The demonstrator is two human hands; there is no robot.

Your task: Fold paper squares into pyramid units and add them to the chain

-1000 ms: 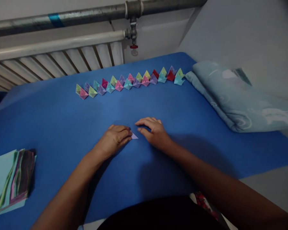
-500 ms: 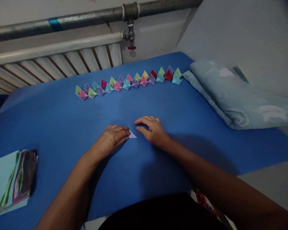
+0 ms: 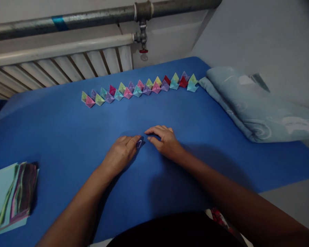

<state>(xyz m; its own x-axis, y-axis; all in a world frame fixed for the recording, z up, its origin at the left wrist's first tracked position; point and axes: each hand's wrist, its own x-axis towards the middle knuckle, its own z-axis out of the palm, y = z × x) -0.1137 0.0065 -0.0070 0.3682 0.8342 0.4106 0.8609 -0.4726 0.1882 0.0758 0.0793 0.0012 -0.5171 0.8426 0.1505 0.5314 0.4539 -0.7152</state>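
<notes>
Between the fingers of my left hand [image 3: 122,151] is a small folded piece of purple paper [image 3: 139,144], tilted up off the blue surface. Most of that paper is hidden behind the fingers. Just to its right, my right hand [image 3: 163,140] hovers with thumb and forefinger apart, holding nothing. Beyond both hands, several small folded paper boats [image 3: 128,93] in pink, green, purple, turquoise, yellow and red stand in a zigzag double row.
A stack of coloured paper sheets [image 3: 5,195] lies at the left on the blue surface [image 3: 67,137]. Folded pale-green bedding [image 3: 247,103] rests at the right. Along the back wall run a white radiator [image 3: 67,65] and a metal pipe [image 3: 98,17] with a red-handled valve [image 3: 143,51].
The purple paper, earlier a flat triangle beside my left fingers, is now lifted and turned, with less of it showing. My right hand has hardly moved. The view has shifted slightly.
</notes>
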